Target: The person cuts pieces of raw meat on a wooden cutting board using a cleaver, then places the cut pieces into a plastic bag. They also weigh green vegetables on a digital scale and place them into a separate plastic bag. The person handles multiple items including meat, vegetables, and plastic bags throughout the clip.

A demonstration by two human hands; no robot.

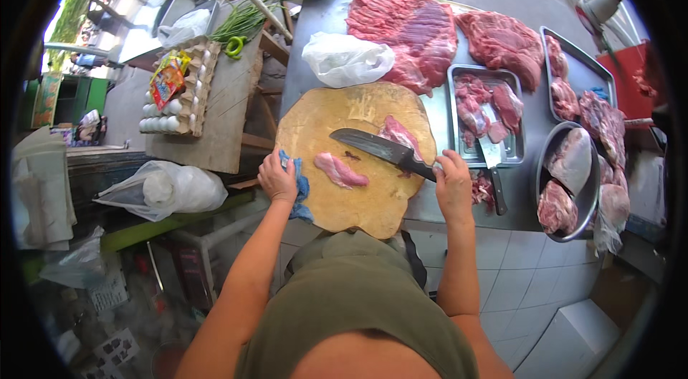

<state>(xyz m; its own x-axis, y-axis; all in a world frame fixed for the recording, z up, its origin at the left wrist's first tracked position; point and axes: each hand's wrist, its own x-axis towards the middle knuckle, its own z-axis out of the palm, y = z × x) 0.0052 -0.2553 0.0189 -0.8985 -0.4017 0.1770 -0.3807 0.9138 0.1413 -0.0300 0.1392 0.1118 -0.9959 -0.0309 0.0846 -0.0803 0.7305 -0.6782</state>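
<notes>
A big knife with a dark blade lies low across the round wooden chopping board, tip to the left. My right hand is closed at the end of its black handle, by the board's right edge. At the left edge, my left hand has its fingers on a crumpled blue cloth. A pale pink strip of meat rests on the board below the blade. Another redder piece of meat sits behind the blade, which partly covers it.
Large slabs of raw meat and a white plastic bag lie beyond the board. To the right are a metal tray of meat, a second knife and a metal basin. Egg trays stand at the left.
</notes>
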